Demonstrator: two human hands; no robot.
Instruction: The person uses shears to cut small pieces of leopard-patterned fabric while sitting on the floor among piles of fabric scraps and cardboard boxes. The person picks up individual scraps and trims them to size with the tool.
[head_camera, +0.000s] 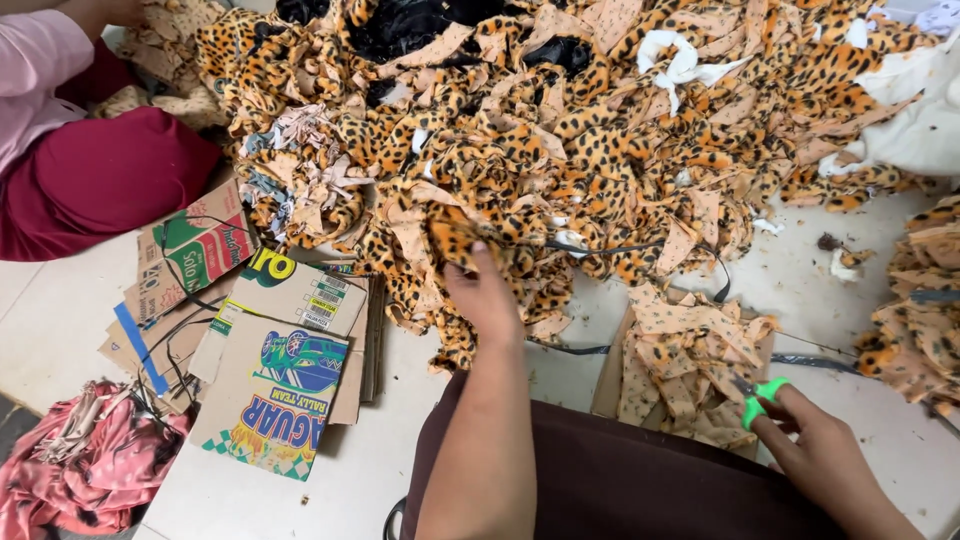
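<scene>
My left hand (488, 295) reaches forward into a big heap of leopard-print fabric pieces (560, 140) and pinches one orange spotted piece (452, 238) at the heap's near edge. My right hand (815, 440) rests low at the right, fingers closed on a small pair of green-handled snips (760, 398). Just left of that hand lies a smaller stack of tan, inside-out spotted pieces (680, 365) on a piece of cardboard. My dark brown garment (620, 480) fills the bottom of the view.
Flattened printed cardboard boxes (270, 360) lie on the pale floor at the left. A crumpled pink cloth (80, 465) is at the bottom left. Another person in pink and maroon (90, 175) sits at the upper left. More spotted pieces (920, 320) pile at the right edge.
</scene>
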